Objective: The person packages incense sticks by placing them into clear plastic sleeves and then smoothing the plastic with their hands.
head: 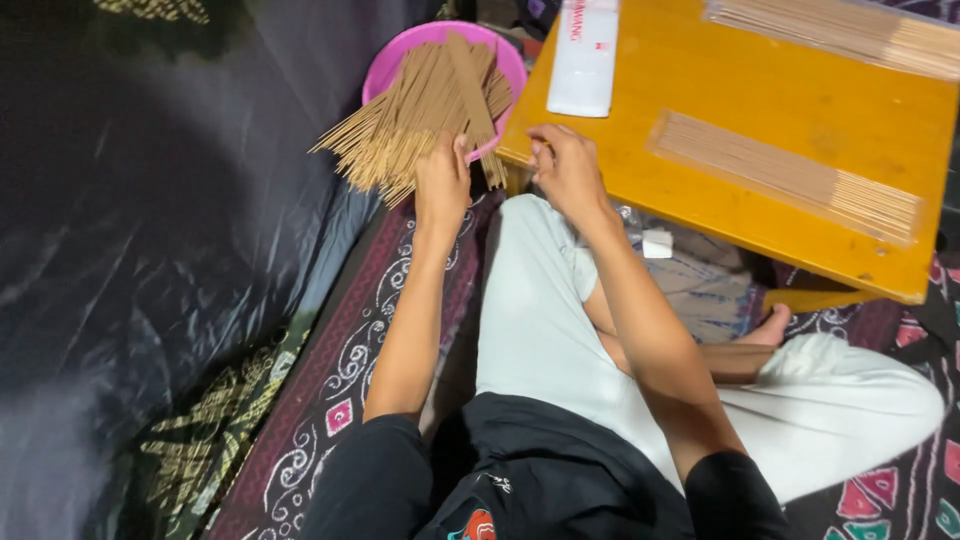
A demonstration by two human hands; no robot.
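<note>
A pink plastic basin point(395, 55) on the floor holds a big heap of thin brown incense sticks point(420, 105) that fan out over its rim. My left hand point(442, 180) grips a bunch of those sticks at the basin's near edge. Beside the corner of the low yellow wooden table point(800, 110) is my right hand point(566, 168), fingers curled; I cannot make out whether it pinches any sticks. I sit cross-legged in white trousers.
On the table lie a flat clear packet of sticks point(790, 175), another bundle at the far edge point(850, 30) and a long white packet point(585, 55). A dark plastic sheet point(150, 230) covers the floor on the left. A patterned mat point(340, 370) lies under me.
</note>
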